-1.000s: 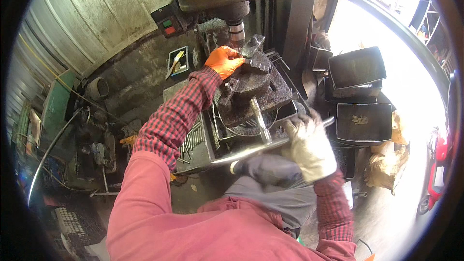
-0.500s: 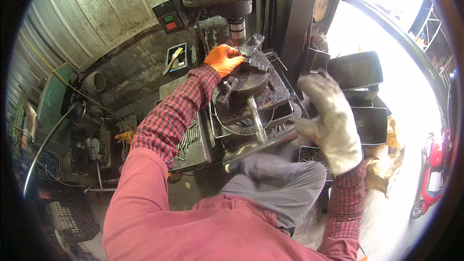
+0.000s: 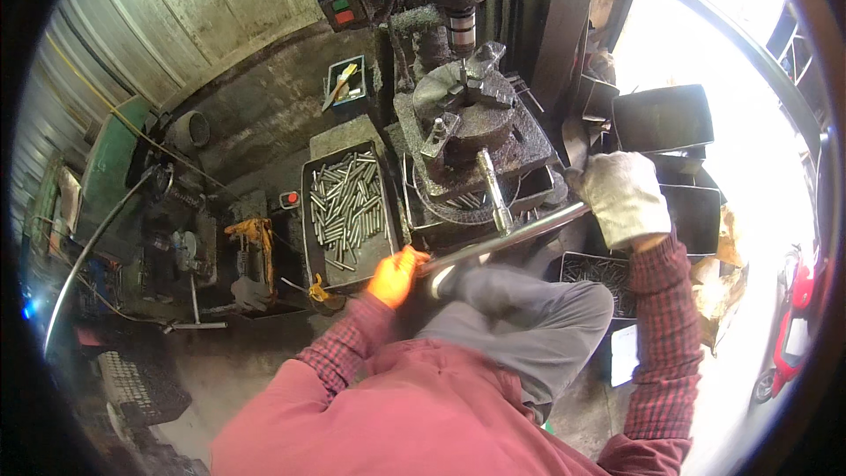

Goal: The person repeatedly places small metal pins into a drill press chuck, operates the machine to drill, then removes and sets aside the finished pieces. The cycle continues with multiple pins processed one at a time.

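Observation:
A long grey metal bar (image 3: 520,238) slants across in front of the drill press, above my legs. My right hand (image 3: 624,198), in a whitish work glove, is closed around its upper right end; the glove hides the grip. My left hand (image 3: 395,276), in an orange glove, is closed at the lower left end, fingertips against the bar. Beyond the bar, a round chuck with jaws (image 3: 465,110) is clamped on the chip-covered drill table (image 3: 529,154). The drill spindle (image 3: 462,31) hangs above it. Left of the table, a tray (image 3: 307,211) holds many short metal pins (image 3: 348,203).
A switch box (image 3: 341,4) with green and red buttons is at the back. A small blue tray (image 3: 332,79) holds a brush. Dark bins (image 3: 663,119) stand at the right, and a bin of dark pieces (image 3: 599,278) sits by my knee. Cluttered machine parts fill the left.
My left hand has left the chuck and come down to the bar's left end. My right hand has shifted right. The view has moved, showing more of the pin tray.

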`<action>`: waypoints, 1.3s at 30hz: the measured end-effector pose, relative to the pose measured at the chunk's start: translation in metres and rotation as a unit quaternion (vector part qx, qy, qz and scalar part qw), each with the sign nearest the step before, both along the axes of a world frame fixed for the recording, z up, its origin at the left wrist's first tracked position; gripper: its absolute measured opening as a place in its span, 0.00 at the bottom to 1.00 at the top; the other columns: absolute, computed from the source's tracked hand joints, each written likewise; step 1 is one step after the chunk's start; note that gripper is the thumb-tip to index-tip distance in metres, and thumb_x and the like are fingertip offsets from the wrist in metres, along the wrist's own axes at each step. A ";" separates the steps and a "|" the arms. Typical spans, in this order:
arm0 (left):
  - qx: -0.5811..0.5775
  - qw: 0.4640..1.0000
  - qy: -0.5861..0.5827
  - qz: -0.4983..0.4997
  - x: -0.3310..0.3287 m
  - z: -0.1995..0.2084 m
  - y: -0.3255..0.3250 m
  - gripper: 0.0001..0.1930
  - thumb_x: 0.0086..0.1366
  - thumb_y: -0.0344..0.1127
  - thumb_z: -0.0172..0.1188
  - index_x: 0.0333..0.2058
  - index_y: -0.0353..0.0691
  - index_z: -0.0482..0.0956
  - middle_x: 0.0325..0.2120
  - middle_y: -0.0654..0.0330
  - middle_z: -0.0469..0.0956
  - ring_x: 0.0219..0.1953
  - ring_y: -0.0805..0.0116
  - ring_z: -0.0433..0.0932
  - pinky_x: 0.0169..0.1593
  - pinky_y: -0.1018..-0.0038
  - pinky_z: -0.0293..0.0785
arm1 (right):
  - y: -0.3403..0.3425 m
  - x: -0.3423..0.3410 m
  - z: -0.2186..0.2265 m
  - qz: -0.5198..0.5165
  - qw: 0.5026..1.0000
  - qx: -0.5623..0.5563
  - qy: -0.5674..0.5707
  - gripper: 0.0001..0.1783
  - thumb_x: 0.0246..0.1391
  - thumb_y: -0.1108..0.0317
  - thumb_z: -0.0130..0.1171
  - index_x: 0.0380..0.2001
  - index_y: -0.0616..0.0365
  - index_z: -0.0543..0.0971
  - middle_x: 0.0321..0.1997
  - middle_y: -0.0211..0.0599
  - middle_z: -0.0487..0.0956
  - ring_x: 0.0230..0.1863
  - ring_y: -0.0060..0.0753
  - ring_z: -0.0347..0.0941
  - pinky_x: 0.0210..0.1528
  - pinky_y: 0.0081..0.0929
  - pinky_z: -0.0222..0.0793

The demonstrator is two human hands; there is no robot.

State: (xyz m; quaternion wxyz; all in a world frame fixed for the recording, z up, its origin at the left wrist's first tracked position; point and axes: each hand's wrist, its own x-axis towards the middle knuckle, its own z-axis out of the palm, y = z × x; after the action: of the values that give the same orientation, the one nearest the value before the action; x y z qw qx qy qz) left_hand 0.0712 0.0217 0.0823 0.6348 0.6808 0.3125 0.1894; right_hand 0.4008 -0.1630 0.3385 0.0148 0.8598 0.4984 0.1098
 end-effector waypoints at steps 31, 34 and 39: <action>0.326 0.883 0.176 0.287 0.086 0.077 0.331 0.32 0.68 0.45 0.68 0.66 0.37 0.73 0.60 0.45 0.79 0.63 0.53 0.78 0.66 0.64 0.71 | 0.000 0.041 -0.083 -0.093 0.973 -0.059 0.205 0.37 0.63 0.31 0.54 0.31 0.58 0.89 0.31 0.56 0.85 0.39 0.59 0.85 0.44 0.49 0.77; 0.348 0.876 0.181 0.279 0.081 0.073 0.349 0.21 0.70 0.40 0.64 0.58 0.37 0.81 0.53 0.47 0.84 0.57 0.54 0.82 0.61 0.62 0.75 | 0.001 0.039 -0.077 -0.086 0.971 -0.075 0.208 0.37 0.65 0.32 0.53 0.30 0.59 0.88 0.30 0.56 0.85 0.38 0.58 0.85 0.42 0.49 0.76; 0.225 0.939 -0.036 0.259 0.062 0.102 0.326 0.11 0.75 0.30 0.58 0.50 0.30 0.83 0.41 0.58 0.86 0.43 0.71 0.82 0.52 0.71 0.78 | 0.002 0.040 -0.079 -0.094 0.969 -0.077 0.214 0.35 0.65 0.33 0.53 0.31 0.57 0.89 0.29 0.53 0.85 0.37 0.56 0.85 0.42 0.49 0.76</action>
State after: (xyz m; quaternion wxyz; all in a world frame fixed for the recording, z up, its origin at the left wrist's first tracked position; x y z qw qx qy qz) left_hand 0.1330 0.3475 0.1842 0.4052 0.6941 0.4040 0.4368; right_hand 0.4411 -0.1606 0.2595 -0.0152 0.9025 0.4141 -0.1171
